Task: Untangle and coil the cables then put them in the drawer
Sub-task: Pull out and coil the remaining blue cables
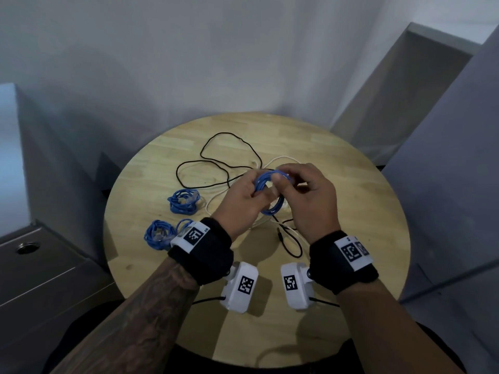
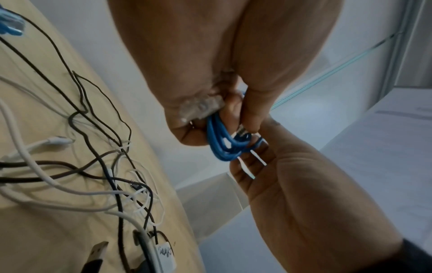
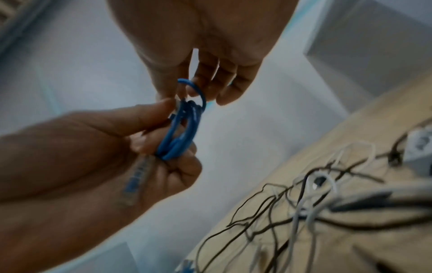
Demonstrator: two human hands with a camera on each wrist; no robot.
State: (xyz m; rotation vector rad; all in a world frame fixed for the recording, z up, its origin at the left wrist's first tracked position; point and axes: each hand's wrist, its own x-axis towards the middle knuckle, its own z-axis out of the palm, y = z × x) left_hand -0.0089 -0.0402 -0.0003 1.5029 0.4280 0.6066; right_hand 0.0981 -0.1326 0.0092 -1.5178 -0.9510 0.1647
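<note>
Above the middle of the round wooden table (image 1: 351, 211), both hands hold a small coil of blue cable (image 1: 266, 183). My left hand (image 1: 252, 194) grips the coil's bundled strands (image 3: 182, 133) between thumb and curled fingers, and a clear plug (image 2: 201, 109) lies against its palm. My right hand (image 1: 283, 180) pinches one blue loop (image 3: 198, 92) at the top of the coil. Two other blue coils (image 1: 183, 201) (image 1: 159, 234) lie on the table to the left. A tangle of black cable (image 1: 216, 163) and white cable (image 1: 283, 159) lies under the hands.
A grey cabinet (image 1: 40, 279) with a round fitting (image 1: 27, 248) on its top stands at the table's left edge. Grey panels rise at the right. A black plug end (image 1: 280, 236) lies near my right wrist. White walls close the back.
</note>
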